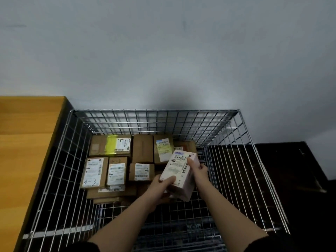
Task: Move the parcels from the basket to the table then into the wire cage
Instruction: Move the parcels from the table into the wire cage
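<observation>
Both my hands reach down into the wire cage (156, 111) and hold one pale pink parcel (179, 170) with a white shipping label on top. My left hand (161, 185) grips its near left corner, thumb lying across the label. My right hand (199, 170) grips its right side, thumb on the label's edge. The parcel is tilted and sits above the cage's right middle. Several brown cardboard parcels (116, 171) with labels lie packed in rows on the cage floor to the left and behind. The basket is not in sight.
A wooden table (27, 142) stands against the cage's left side. A grey wall rises behind the cage. Dark floor and a dark mat (283, 170) lie to the right. The cage's near floor (181, 220) shows bare wire mesh.
</observation>
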A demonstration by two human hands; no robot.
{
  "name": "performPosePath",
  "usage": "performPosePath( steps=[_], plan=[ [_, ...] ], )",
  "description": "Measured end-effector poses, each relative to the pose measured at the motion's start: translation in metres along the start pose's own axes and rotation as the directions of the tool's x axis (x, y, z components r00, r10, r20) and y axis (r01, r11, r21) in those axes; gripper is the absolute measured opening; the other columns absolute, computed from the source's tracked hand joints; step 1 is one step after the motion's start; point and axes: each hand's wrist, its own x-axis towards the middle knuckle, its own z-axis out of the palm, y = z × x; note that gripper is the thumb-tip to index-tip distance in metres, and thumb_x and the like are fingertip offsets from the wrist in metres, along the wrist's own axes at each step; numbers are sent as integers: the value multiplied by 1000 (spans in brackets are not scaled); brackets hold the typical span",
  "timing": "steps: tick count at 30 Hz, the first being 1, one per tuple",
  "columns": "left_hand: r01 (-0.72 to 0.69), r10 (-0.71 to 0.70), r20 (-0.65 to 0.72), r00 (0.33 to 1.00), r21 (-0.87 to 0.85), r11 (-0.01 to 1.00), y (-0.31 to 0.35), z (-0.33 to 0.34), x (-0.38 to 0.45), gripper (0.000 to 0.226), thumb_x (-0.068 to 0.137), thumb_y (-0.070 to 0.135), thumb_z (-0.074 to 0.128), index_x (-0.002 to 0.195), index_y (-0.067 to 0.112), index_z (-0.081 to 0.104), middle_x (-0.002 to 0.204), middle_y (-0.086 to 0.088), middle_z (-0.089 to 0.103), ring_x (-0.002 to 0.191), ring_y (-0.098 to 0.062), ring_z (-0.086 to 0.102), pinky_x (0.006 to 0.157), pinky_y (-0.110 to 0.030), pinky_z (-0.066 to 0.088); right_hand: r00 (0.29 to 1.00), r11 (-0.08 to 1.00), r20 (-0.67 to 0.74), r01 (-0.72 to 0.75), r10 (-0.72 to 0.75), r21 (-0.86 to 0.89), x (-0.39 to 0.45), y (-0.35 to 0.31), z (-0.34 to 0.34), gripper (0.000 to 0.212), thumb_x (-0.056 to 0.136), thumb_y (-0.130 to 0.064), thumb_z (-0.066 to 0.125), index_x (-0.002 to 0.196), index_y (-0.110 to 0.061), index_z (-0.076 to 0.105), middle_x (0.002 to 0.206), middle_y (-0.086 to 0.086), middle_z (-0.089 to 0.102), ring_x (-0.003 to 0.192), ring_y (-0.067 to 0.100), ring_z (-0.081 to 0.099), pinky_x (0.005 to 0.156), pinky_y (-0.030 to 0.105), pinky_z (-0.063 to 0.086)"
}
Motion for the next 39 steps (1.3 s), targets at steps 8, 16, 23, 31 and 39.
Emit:
performPosePath(
  steps=[8, 16, 23, 31, 39],
  plan=[
    [-119, 116, -104, 988, -27, 992, 14, 48, 98, 55, 89, 20, 66, 138, 14, 42, 127, -8, 57, 104, -20, 59, 82, -30, 52, 994, 990, 80, -79, 70, 120, 92, 8, 3, 75, 87, -49, 64, 146, -24, 26, 129, 13, 56, 103, 32, 63, 78, 45, 58],
    [-131, 162, -188, 969, 165, 978, 19, 57, 184, 41, 97, 26, 54, 135, 16, 47, 126, -9, 59, 112, -27, 58, 93, -40, 49, 987, 994, 163, -15, -3, 109, 175, 9, 0, 49, 95, -35, 58, 139, -24, 40, 112, 5, 65, 91, 23, 67, 56, 32, 56],
    [-153, 432, -165, 886, 776, 611, 21, 54, 248, 37, 94, 34, 56, 127, 19, 58, 121, -1, 64, 106, -17, 60, 84, -27, 49, 979, 994, 201, 5, -27, 109, 245, 22, 9, 23, 95, -27, 59, 118, -24, 53, 100, -2, 68, 88, 17, 68, 76, 35, 57],
    [27, 658, -106, 746, 991, 129, 9, 45, 291, 46, 91, 46, 52, 132, 25, 48, 138, -3, 38, 128, -22, 33, 101, -35, 33, 975, 994, 204, 79, -92, 73, 290, 34, 28, 48, 90, -29, 67, 132, -18, 47, 111, -1, 66, 94, 13, 65, 85, 34, 56],
    [-36, 656, -25, 754, 996, 79, -5, 30, 307, 58, 87, 39, 62, 139, 24, 42, 154, -9, 25, 147, -31, 10, 116, -51, 16, 973, 990, 186, 140, -139, 10, 307, 38, 36, 33, 95, -27, 60, 124, -21, 45, 111, 0, 60, 83, 5, 60, 59, 11, 48]
  ],
)
